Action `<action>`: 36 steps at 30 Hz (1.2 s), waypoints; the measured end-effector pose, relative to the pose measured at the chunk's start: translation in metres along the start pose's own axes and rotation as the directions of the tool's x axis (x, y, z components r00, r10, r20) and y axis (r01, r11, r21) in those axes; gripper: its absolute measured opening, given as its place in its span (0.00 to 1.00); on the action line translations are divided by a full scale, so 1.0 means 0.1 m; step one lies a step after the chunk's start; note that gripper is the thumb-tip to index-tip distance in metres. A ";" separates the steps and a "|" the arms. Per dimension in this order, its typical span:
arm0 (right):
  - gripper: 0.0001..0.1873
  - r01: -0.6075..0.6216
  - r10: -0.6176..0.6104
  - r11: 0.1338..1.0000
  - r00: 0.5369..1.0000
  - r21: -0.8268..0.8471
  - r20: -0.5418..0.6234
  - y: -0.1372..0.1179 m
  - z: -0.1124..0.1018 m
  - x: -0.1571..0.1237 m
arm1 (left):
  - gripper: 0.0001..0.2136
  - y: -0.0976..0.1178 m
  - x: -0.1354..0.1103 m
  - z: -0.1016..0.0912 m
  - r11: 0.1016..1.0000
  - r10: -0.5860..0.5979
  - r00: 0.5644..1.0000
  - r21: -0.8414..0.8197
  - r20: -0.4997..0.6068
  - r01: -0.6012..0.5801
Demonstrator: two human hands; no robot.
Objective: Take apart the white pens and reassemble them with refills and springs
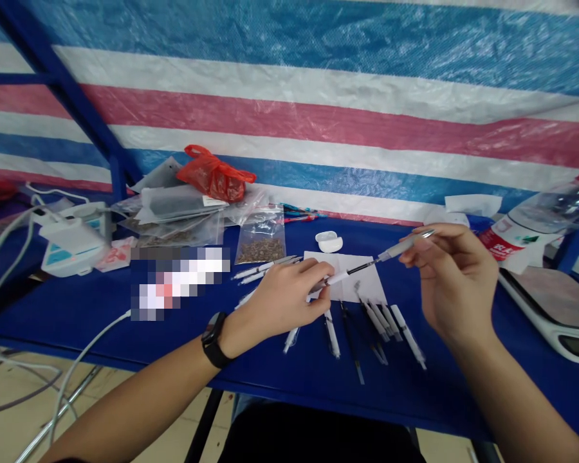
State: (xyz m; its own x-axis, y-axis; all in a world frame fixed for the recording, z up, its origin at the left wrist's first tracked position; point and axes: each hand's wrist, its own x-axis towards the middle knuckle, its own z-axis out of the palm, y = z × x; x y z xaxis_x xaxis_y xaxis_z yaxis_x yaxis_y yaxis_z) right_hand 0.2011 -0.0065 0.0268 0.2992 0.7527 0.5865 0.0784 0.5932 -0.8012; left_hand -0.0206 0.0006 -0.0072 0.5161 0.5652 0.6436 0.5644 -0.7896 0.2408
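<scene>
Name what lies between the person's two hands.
In the head view, a pen spans the gap, held by the left hand and right hand, above a paper sheet.

Open air lies between the left hand [284, 299] and the right hand [456, 283], crossed only by the pen [361, 267] they hold. Below them, loose pens [374, 328] fan across the blue table [77, 315] and stand in the way of reaching down there, though a sheet of paper [357, 276] lies flat behind them. Blue tabletop offers passage left of the pens, up to a white cable [89, 341]. Farther back, an earbud case [329, 241], a packet of brown bits [260, 241] and a red bag [215, 175] block the way. A water bottle [535, 222] obstructs the right side.
</scene>
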 end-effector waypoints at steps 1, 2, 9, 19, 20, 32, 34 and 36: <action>0.06 -0.012 0.012 1.000 1.000 -0.022 0.020 0.02 0.00 -0.02 | 0.06 0.00 0.00 0.00 1.000 0.004 1.000 -0.009 -0.003 -0.004; 0.06 -0.027 0.029 0.999 0.999 -0.042 0.041 0.03 0.00 -0.04 | 0.06 0.00 0.00 0.00 1.000 0.006 1.000 -0.017 -0.002 -0.006; 0.06 -0.167 0.159 0.986 0.952 0.008 0.262 0.04 0.05 -0.12 | 0.05 0.00 0.04 -0.04 0.997 0.015 0.999 -0.082 0.040 -0.012; 0.15 -0.180 0.210 0.977 0.896 -0.112 0.390 0.03 -0.02 -0.01 | 0.09 -0.18 0.02 0.03 0.992 0.126 0.984 0.031 -0.127 -0.123; 0.15 -0.174 0.214 0.976 0.888 -0.133 0.408 0.04 -0.03 -0.01 | 0.09 -0.19 0.02 0.04 0.989 0.144 0.979 0.055 -0.146 -0.137; 0.24 -0.043 0.226 0.935 0.838 -0.352 0.498 0.07 -0.07 0.03 | 0.07 -0.20 0.04 0.02 0.952 0.265 0.942 0.211 -0.207 -0.221; 0.27 -0.014 0.240 0.915 0.821 -0.402 0.517 0.07 -0.05 0.05 | 0.08 -0.20 0.05 0.00 0.949 0.271 0.939 0.220 -0.213 -0.224; 0.31 -0.020 0.269 0.900 0.811 -0.435 0.519 0.09 -0.03 0.05 | 0.11 -0.19 0.05 0.00 0.948 0.275 0.936 0.226 -0.222 -0.225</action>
State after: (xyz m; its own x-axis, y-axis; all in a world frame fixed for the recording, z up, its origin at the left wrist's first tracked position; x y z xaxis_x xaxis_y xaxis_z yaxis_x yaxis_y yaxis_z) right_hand 0.2063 0.0020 0.0221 -0.2302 0.9184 0.3218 0.4787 0.3947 -0.7842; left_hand -0.0289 0.0187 -0.0080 0.4946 0.2588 0.8297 0.5649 -0.8212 -0.0806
